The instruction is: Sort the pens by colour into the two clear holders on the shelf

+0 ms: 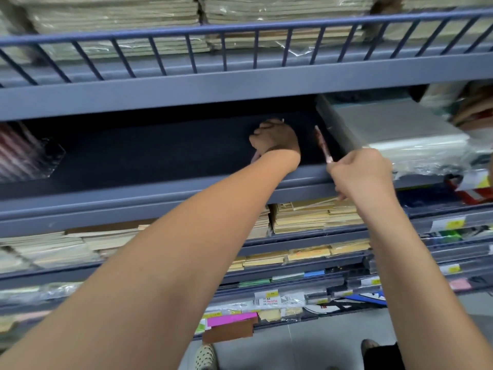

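My left hand [274, 138] reaches deep into the dark shelf, fingers curled; a pinkish end shows under its wrist, so it seems to hold something I cannot make out. At the shelf's front edge my right hand [360, 173] pinches a red pen [322, 144], which points up and into the shelf. A clear hexagonal holder [52, 158] stands at the shelf's far left, with several red and white pens [16, 153] inside. I do not see a second holder.
A stack of plastic-wrapped white sheets [405, 134] fills the shelf's right side, close to my right hand. A railed shelf [240, 30] with paper stacks hangs above. Envelope piles [306, 214] and coloured paper lie on shelves below.
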Motion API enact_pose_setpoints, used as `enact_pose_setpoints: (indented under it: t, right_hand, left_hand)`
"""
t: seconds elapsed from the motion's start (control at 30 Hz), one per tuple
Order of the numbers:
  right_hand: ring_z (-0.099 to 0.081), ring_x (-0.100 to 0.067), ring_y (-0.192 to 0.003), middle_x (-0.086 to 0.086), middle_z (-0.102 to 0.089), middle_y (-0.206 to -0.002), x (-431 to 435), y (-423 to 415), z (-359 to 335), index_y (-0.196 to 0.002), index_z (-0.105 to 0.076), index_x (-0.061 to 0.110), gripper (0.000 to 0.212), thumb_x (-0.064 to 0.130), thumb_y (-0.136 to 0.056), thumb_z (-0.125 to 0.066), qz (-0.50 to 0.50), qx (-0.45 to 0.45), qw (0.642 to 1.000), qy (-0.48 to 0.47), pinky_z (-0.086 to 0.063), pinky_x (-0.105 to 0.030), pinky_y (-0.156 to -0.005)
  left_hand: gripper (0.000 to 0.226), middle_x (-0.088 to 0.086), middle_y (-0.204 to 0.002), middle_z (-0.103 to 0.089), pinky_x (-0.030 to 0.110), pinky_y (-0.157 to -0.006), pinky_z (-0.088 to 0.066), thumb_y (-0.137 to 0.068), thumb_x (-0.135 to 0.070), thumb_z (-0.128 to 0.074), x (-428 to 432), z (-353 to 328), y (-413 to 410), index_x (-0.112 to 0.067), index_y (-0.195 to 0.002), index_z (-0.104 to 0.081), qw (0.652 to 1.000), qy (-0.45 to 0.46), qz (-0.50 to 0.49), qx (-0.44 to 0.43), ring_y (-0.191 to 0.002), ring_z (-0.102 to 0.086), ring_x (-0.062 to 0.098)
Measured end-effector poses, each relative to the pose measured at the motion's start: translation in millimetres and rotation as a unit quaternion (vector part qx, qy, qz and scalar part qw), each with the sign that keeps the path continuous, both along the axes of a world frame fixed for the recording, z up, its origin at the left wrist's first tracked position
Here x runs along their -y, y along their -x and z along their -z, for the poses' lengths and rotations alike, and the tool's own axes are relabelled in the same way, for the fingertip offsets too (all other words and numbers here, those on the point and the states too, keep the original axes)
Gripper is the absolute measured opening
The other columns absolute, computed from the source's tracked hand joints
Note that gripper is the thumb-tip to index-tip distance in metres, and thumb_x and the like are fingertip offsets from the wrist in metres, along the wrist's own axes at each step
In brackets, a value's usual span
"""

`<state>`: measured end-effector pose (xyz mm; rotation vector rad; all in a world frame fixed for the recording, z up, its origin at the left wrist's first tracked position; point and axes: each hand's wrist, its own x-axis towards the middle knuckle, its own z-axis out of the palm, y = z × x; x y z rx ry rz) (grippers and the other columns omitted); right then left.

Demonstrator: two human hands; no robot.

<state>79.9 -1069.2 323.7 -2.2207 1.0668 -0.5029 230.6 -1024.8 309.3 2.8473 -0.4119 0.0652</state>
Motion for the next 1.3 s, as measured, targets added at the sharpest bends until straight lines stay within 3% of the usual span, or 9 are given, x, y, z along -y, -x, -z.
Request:
enact_pose_setpoints:
  t: [0.17, 0.27, 0.37, 0.47, 0.57, 0.7, 0.93, 1.13, 1.3]
  right_hand:
    - [-0.061, -0.014, -0.044, -0.005, -0.068, -0.053, -6.8, 13.5, 7.3, -0.068, -0.069, 0.012, 0.017, 0.019, -0.079, -0.058, -0.03, 0.094, 0.986, -0.137, -0.06, -0.044, -0.074]
    - [-0.061, -0.013, -0.048, -0.009, -0.072, -0.066, -16.8, 20.6, 10.8, -0.083, -0.069, 0.011, 0.015, 0.014, -0.074, -0.056, -0.063, 0.146, 0.965, -0.21, -0.056, -0.032, -0.054]
    - [-0.056, -0.012, -0.047, -0.012, -0.072, -0.072, -34.7, 25.3, 13.5, -0.096, -0.062, 0.017, 0.023, 0.005, -0.078, -0.057, -0.106, 0.201, 0.938, -0.263, -0.048, -0.024, -0.045]
    - [-0.054, -0.013, -0.048, -0.012, -0.072, -0.074, -60.4, 26.4, 12.7, -0.099, -0.063, 0.016, 0.026, 0.001, -0.078, -0.057, -0.164, 0.227, 0.918, -0.281, -0.048, -0.026, -0.045]
    - [-0.053, -0.016, -0.049, -0.011, -0.071, -0.074, -92.8, 21.6, 11.2, -0.098, -0.064, 0.013, 0.023, 0.001, -0.079, -0.058, -0.22, 0.24, 0.9, -0.29, -0.048, -0.028, -0.045]
    - [-0.057, -0.019, -0.05, -0.012, -0.071, -0.077, -147.0, 1.1, 9.8, -0.1, -0.062, 0.01, 0.01, 0.008, -0.092, -0.059, -0.291, 0.236, 0.876, -0.305, -0.051, -0.027, -0.048]
    - [-0.069, -0.025, -0.069, -0.011, -0.073, -0.079, -268.1, -65.2, 6.9, -0.1, -0.066, 0.012, 0.008, 0.014, -0.092, -0.063, -0.379, 0.241, 0.837, -0.313, -0.057, -0.028, -0.062]
    - [-0.073, -0.024, -0.079, -0.005, -0.076, -0.082, -345.1, -135.7, 9.8, -0.094, -0.067, 0.017, 0.007, 0.02, -0.087, -0.067, -0.352, 0.27, 0.851, -0.282, -0.06, -0.028, -0.071]
    - [-0.073, -0.019, -0.075, 0.002, -0.075, -0.074, -377.3, -192.5, 12.5, -0.083, -0.063, 0.014, 0.016, 0.0, -0.09, -0.063, -0.301, 0.337, 0.854, -0.259, -0.059, -0.028, -0.072]
  left_hand:
    - [0.027, 0.019, -0.129, -0.059, 0.038, -0.081, -0.047, -0.106, -0.015, -0.032, -17.6, 2.0, 1.4, -0.005, -0.129, -0.042, 0.997, 0.012, 0.049, 0.057, -0.113, -0.062, 0.036]
    - [0.027, 0.017, -0.124, -0.063, 0.037, -0.07, -0.039, -0.103, -0.016, -0.043, -38.4, -7.8, 1.0, -0.006, -0.128, -0.041, 0.995, 0.041, 0.072, 0.057, -0.109, -0.064, 0.037]
    - [0.032, 0.018, -0.119, -0.065, 0.032, -0.067, -0.036, -0.104, -0.027, -0.045, -71.5, -28.7, 4.6, -0.006, -0.128, -0.043, 0.984, 0.156, 0.08, -0.017, -0.094, -0.063, 0.033]
    - [0.03, 0.009, -0.109, -0.067, 0.024, -0.048, -0.037, -0.104, -0.03, -0.045, -125.7, -42.4, 20.7, -0.014, -0.129, -0.049, 0.941, 0.311, 0.099, -0.095, -0.059, -0.055, 0.01]
    - [0.015, -0.005, -0.073, -0.056, 0.015, -0.035, -0.029, -0.102, -0.02, -0.043, -190.3, -41.7, 38.5, -0.023, -0.108, -0.056, 0.86, 0.47, 0.091, -0.175, -0.038, -0.041, 0.003]
    - [0.014, -0.003, -0.067, -0.046, 0.017, -0.036, -0.026, -0.105, -0.023, -0.042, -277.5, -33.4, 52.1, -0.023, -0.108, -0.055, 0.834, 0.514, 0.075, -0.186, -0.041, -0.031, 0.004]
    - [0.006, -0.001, -0.076, -0.07, 0.02, -0.037, -0.025, -0.105, -0.021, -0.043, -426.6, -16.4, 18.5, -0.015, -0.108, -0.044, 0.832, 0.539, -0.006, -0.132, -0.04, -0.03, 0.009]
    - [0.011, 0.002, -0.088, -0.075, 0.022, -0.039, -0.028, -0.107, -0.026, -0.043, -523.6, -11.4, -22.9, -0.021, -0.098, -0.04, 0.852, 0.511, 0.003, -0.12, -0.042, -0.032, 0.015]
    - [0.015, 0.004, -0.082, -0.068, 0.023, -0.04, -0.026, -0.107, -0.026, -0.043, -562.3, -9.1, -51.2, -0.018, -0.095, -0.04, 0.847, 0.502, 0.026, -0.171, -0.045, -0.031, 0.014]
